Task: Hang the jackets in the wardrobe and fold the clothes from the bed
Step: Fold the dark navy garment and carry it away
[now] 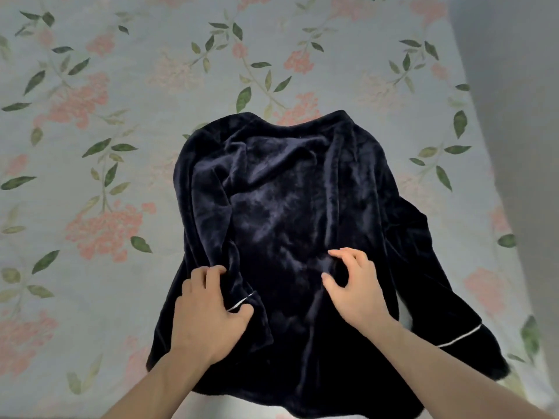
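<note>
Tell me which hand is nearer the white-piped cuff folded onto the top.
Left. The left hand grips the folded cuff; the right hand hovers over the navy top, apart from it.

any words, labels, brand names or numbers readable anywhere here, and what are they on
None: no readable text shows anywhere in the head view.
The dark velvet top shows no tag, logo or print, only a thin white piping line on each cuff.
The bedsheet carries a pattern of flowers and leaves, no lettering.
The left hand and right hand cover parts of the top, so a label under them cannot be ruled out.
</note>
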{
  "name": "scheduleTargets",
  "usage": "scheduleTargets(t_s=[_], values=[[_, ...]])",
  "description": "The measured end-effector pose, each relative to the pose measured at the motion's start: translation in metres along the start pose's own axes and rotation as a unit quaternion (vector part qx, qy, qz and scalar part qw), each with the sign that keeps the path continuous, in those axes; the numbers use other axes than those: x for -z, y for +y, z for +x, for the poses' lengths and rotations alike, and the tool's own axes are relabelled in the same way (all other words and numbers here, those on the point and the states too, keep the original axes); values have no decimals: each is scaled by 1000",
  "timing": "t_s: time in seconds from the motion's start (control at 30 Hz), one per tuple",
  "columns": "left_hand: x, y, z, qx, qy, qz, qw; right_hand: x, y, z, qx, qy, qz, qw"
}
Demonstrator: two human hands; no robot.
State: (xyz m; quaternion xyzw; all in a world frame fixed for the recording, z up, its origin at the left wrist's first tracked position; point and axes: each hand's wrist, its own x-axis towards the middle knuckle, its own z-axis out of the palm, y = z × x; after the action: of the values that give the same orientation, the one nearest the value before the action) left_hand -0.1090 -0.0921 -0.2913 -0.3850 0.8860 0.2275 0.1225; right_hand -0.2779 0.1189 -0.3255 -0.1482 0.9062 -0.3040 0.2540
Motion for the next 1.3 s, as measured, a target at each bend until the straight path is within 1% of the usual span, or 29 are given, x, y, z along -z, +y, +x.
scheduleTargets(t_s=[0.03, 0.07, 0.1, 0.17, 0.2, 0.27, 0.37, 0.43, 0.5, 0.53, 0.6, 0.7, 0.77, 0.8, 0.87, 0.97, 1.03, 1.13, 1.2, 1.23, 1.3], values=[[-1, 6, 0, -12, 2, -14, 1000, 11, 9, -2, 3, 65, -5, 998], [-3, 10, 0, -13, -18, -19, 1000, 24, 20, -4, -10, 106, -17, 994], [-8, 13, 1, -8, -51, -16, 999, 36, 33, -5, -35, 127, -35, 991], [-23, 13, 3, 5, -133, 13, 991, 61, 62, -8, -102, 140, -78, 982], [-31, 11, 3, 8, -172, 31, 985, 72, 76, -9, -138, 134, -97, 976], [-46, 8, 2, 2, -227, 71, 971, 89, 104, -12, -214, 94, -123, 964], [-56, 13, 2, 13, -259, 88, 962, 106, 135, -18, -294, 13, -138, 946], [-58, 18, 3, 25, -273, 89, 958, 111, 144, -22, -315, -14, -126, 941], [-58, 20, 4, 27, -280, 96, 955, 115, 145, -23, -299, -22, -100, 949], [-58, 20, 4, 27, -283, 100, 954, 118, 142, -23, -285, -14, -77, 955], [-56, 18, 5, 27, -289, 105, 951, 127, 126, -24, -273, 33, -23, 961], [-55, 18, 6, 24, -291, 107, 951, 142, 87, -29, -259, 115, 82, 956], [-54, 18, 6, 20, -289, 107, 951, 149, 58, -35, -223, 141, 145, 954], [-54, 18, 6, 17, -287, 106, 952, 150, 43, -39, -203, 140, 176, 953], [-53, 16, 5, 9, -269, 98, 958, 150, 11, -47, -162, 102, 241, 951], [-50, 9, -2, -19, -186, 62, 980, 135, -23, -54, -109, 5, 304, 946], [-47, 2, -9, -38, -119, -2, 992, 112, -39, -59, -65, -62, 267, 959], [-40, -5, -21, -62, -61, -85, 993, 66, -40, -60, 16, -143, 113, 983], [-35, -7, -29, -66, -57, -126, 988, 35, -24, -57, 44, -189, -1, 981], [-34, -8, -33, -72, -68, -135, 986, 22, -15, -56, 40, -197, -50, 978], [-34, -9, -41, -94, -111, -125, 981, 3, 3, -58, 26, -186, -122, 975]])
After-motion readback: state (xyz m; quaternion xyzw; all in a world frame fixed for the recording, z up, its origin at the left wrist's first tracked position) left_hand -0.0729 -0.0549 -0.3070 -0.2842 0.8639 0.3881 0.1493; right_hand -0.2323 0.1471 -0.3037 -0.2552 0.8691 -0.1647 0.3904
